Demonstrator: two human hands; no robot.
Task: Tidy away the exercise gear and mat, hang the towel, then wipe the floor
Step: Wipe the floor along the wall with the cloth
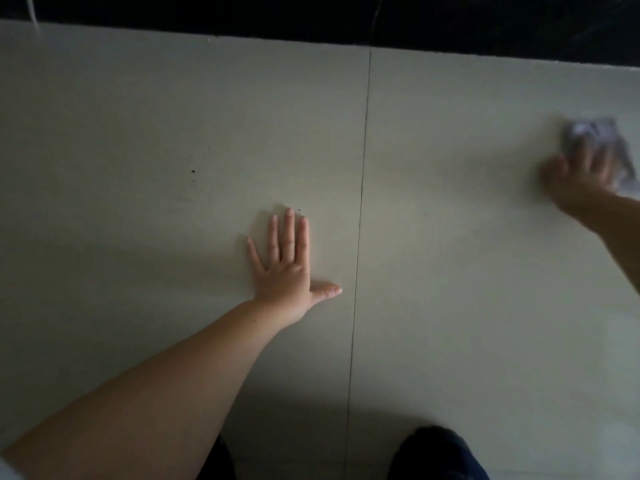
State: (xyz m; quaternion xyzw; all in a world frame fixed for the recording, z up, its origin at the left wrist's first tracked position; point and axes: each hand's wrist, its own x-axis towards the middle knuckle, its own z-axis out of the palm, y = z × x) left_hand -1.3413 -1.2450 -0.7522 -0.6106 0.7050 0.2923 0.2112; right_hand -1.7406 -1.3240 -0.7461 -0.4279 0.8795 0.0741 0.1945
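Floor point(450, 271): left hand point(284, 271) flat; right hand point(581, 181) presses cloth point(588, 133).

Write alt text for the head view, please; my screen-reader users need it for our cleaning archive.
A person kneeling on a pale tiled floor wipes it with a crumpled cloth under the blurred right hand. The left hand is pressed flat beside a grout line, near small dark specks.
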